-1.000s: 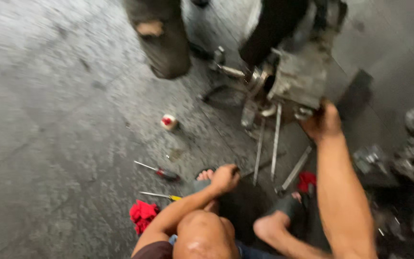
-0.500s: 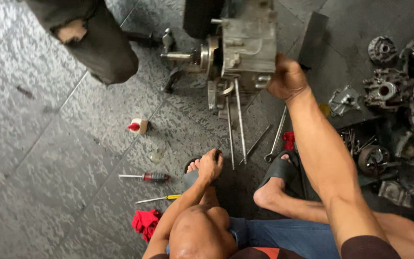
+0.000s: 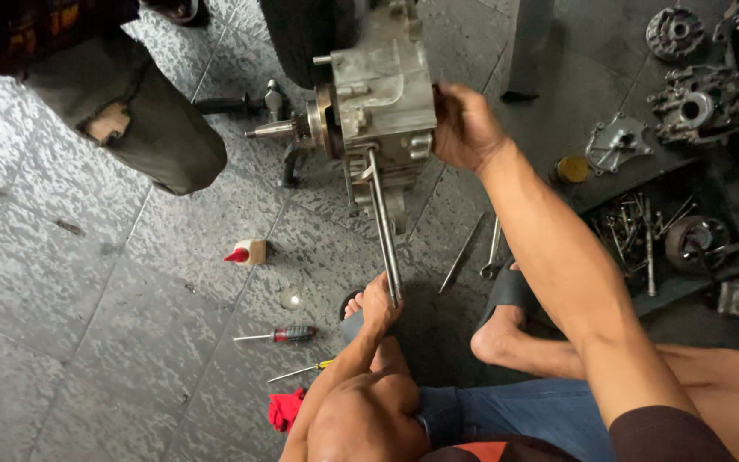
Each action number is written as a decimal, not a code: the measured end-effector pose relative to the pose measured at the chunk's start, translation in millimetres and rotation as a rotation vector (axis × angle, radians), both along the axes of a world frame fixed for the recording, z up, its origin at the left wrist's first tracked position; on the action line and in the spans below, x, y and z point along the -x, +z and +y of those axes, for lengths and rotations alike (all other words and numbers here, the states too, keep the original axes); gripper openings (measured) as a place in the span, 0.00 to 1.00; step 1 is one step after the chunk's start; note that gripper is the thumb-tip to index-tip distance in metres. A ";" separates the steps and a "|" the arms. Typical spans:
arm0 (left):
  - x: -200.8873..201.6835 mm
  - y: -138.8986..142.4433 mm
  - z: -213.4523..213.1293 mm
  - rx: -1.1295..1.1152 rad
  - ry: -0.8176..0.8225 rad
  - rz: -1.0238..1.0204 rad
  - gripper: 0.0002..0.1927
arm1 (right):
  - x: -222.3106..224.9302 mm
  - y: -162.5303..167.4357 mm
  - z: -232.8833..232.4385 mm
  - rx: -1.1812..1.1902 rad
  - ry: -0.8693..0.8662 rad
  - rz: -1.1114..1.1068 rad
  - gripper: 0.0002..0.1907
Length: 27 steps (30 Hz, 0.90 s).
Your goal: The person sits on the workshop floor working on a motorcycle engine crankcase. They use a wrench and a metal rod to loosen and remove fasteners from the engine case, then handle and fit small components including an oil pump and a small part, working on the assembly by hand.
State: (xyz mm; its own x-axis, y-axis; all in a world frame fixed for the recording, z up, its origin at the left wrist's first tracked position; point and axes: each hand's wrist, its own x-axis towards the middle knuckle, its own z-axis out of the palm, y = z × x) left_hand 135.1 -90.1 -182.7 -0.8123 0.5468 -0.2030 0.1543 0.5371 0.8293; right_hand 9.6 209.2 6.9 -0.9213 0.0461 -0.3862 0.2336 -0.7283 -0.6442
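Observation:
A grey metal engine case (image 3: 387,85) stands on the tiled floor in front of me, with a shaft sticking out of its left side. Two long thin metal rods (image 3: 382,222) run from the case down toward me. My left hand (image 3: 376,306) is closed around the near ends of these rods, just above my sandalled foot. My right hand (image 3: 464,128) grips the right side of the engine case, arm stretched forward. My knees and blue shorts fill the bottom of the view.
Another person's leg in torn trousers (image 3: 138,137) stands at the upper left. A red-capped bottle (image 3: 245,252), a red-handled screwdriver (image 3: 288,334), a yellow one (image 3: 305,370) and a red rag (image 3: 286,409) lie left. Wrenches (image 3: 493,248) and engine parts (image 3: 699,103) lie right.
The view has swung so the engine case sits closer and more central. My left hand has moved up onto the rod ends. My right hand stays on the case.

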 end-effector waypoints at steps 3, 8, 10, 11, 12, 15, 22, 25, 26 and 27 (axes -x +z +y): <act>-1.8 5.2 3.0 0.009 -0.001 -0.022 0.08 | -1.8 -5.8 2.8 -0.041 0.081 0.114 0.29; -2.3 14.5 9.0 -0.011 0.032 -0.005 0.08 | -4.3 -18.1 7.1 0.042 0.066 0.185 0.27; -1.2 15.1 9.9 0.028 0.033 0.015 0.08 | -1.6 -22.3 8.2 0.081 0.050 0.133 0.28; -1.6 15.2 8.9 0.049 0.033 0.024 0.08 | -1.8 -24.3 8.2 0.104 0.051 0.111 0.29; -1.4 14.9 7.9 0.007 0.026 0.000 0.08 | 0.0 -25.6 7.7 0.123 0.055 0.093 0.30; 0.5 14.9 2.8 -0.064 -0.012 -0.025 0.09 | 5.3 -28.3 4.9 -0.135 0.038 -0.034 0.25; 14.5 27.1 -2.7 0.164 -0.019 0.006 0.11 | 28.2 -36.6 17.8 -0.400 0.085 0.115 0.26; 15.9 32.7 -6.0 0.091 0.008 0.020 0.11 | 1.8 -43.0 52.8 -0.443 0.082 -0.013 0.18; 16.6 34.1 -7.3 0.087 0.006 0.001 0.11 | -9.2 -48.0 62.4 -0.382 0.086 0.083 0.14; 16.3 35.0 -8.4 0.082 -0.001 -0.020 0.11 | -23.0 -55.0 68.5 -0.385 0.071 0.009 0.13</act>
State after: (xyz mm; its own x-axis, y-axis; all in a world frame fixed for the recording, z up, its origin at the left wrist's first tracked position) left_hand 118.8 -98.5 -147.7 -0.8072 0.5283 -0.2634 0.1384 0.6032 0.7855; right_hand 32.5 277.8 -48.1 -0.9304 0.1225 -0.3453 0.2680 -0.4152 -0.8694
